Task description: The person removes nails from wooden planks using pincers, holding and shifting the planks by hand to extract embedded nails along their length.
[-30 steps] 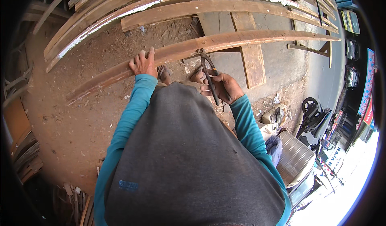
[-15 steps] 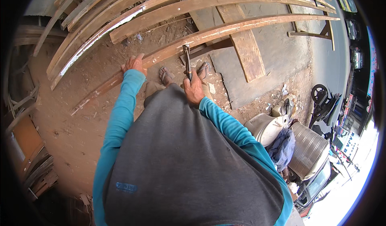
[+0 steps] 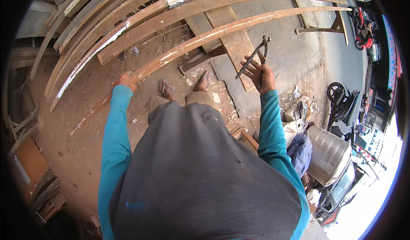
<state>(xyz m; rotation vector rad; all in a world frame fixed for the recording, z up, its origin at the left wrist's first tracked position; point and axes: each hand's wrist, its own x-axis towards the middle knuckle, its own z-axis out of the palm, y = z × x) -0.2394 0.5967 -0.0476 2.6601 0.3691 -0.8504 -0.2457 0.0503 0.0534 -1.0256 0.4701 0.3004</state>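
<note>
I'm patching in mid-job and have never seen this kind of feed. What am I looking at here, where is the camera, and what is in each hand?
There is no machine: a person works with bare hands. The one picture comes from a fisheye camera on their head, looking down, so straight boards look bent. The left hand rests on a long wooden plank, one of several lying over dirt ground. The right hand holds metal pincers, raised off the wood. Their sandalled feet stand beside the plank.
</note>
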